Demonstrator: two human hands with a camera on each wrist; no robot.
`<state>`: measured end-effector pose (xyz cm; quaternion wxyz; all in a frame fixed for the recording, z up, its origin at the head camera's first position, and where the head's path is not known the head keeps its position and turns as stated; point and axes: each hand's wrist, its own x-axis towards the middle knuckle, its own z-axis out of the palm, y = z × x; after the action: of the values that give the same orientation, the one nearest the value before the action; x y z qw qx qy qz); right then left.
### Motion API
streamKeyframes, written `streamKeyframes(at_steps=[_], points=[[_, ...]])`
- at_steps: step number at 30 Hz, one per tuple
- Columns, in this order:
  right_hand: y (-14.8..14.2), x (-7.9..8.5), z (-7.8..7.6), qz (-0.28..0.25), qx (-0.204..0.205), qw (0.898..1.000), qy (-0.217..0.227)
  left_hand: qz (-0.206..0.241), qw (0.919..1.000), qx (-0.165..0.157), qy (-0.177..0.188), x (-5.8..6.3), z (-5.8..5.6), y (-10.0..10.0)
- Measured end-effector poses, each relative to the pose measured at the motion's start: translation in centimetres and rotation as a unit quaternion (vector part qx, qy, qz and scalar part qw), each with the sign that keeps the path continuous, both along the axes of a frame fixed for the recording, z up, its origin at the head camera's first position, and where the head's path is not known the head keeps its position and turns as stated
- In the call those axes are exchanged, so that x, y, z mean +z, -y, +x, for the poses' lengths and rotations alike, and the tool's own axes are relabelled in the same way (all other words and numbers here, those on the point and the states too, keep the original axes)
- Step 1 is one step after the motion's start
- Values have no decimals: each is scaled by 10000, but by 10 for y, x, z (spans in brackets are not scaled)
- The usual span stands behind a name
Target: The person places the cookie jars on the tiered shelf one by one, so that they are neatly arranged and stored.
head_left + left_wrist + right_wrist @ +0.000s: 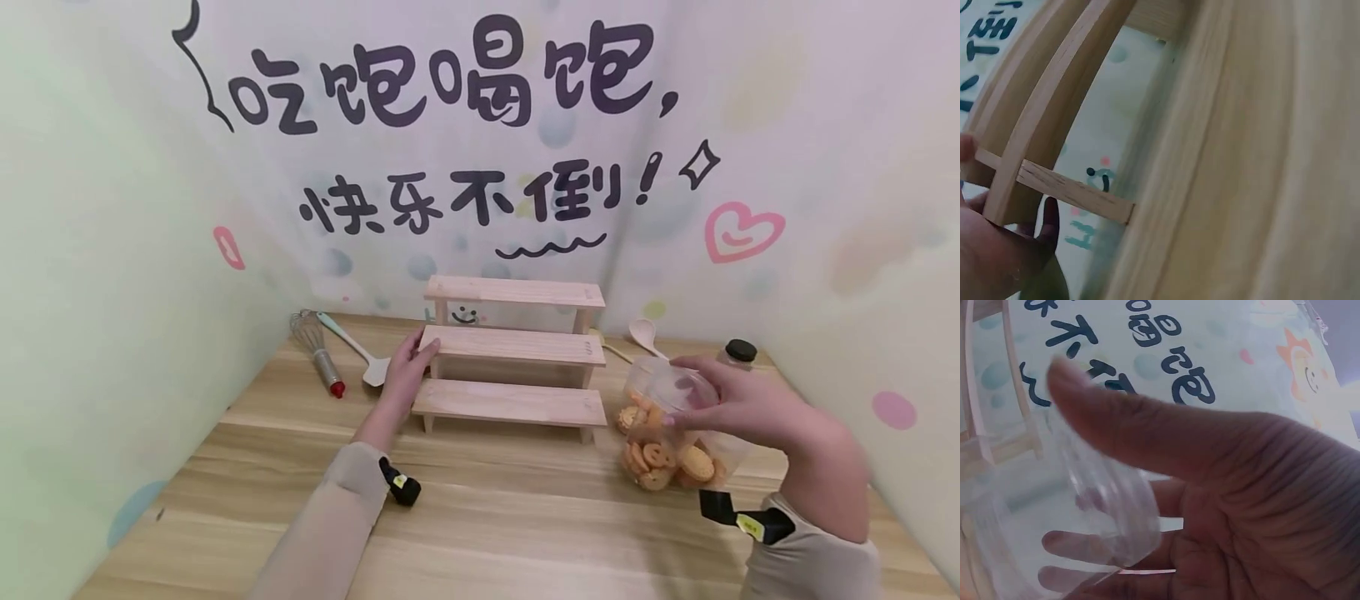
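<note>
A pale wooden three-step stand point(516, 402) stands upright on the table. My left hand point(407, 367) grips the left end of its middle board, thumb on top. In the left wrist view, fingers of that hand point(1004, 250) show beside the board point(1047, 106) and its leg. To the right, my right hand point(738, 400) holds a clear plastic jar point(651, 375) near its top. Its fingers show through the clear wall point(1029, 506) in the right wrist view. Round cookies point(658, 454) sit in clear containers below this hand; where one container ends and another begins is hard to tell.
A whisk point(318, 352) and a white-headed turner point(360, 343) lie left of the stand. Behind the right hand are a pink spoon point(647, 335) and a black-lidded jar point(741, 352). A printed wall cloth point(420, 267) hangs behind the table point(480, 525).
</note>
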<state>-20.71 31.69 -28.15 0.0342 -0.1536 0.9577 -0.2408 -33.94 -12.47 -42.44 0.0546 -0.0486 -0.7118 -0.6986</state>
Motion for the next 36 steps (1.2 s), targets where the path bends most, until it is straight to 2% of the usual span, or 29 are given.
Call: streamKeyframes(at_steps=[2, 5, 10, 14, 18, 21, 23, 26, 29, 32, 36], points=[[0, -5, -2, -172, 55, 9996, 201, 251, 9997, -10, -81, -9, -3, -2], [0, -7, -5, -258, 80, 9994, 203, 375, 9991, 0, -197, -18, -6, -1], [0, -2, -3, -164, -109, 9994, -270, 465, 9982, -107, -359, -26, -11, 2], [6, 5, 1, -312, -266, 9971, -642, 677, 9967, -208, -398, -22, -7, 6], [9, 10, 5, -345, -418, 9925, -1094, 784, 9955, -199, -495, -25, -8, 5], [13, 13, 7, -581, -501, 9860, -1478, 842, 9946, -168, -590, -31, -13, 5], [16, 15, 8, -831, -621, 9782, -1798, 851, 9943, -162, -624, -29, -14, 3], [24, 16, 6, -1103, -737, 9594, -2488, 823, 9945, -114, -634, -28, -14, 2], [35, 17, 2, -1301, -887, 9415, -2979, 776, 9950, -71, -627, -27, -13, 3], [49, 18, -3, -1726, -1014, 9249, -3232, 766, 9950, -72, -631, -26, -13, 4], [71, 20, -12, -2569, -1140, 8912, -3560, 826, 9951, -62, -537, -29, -11, 4]])
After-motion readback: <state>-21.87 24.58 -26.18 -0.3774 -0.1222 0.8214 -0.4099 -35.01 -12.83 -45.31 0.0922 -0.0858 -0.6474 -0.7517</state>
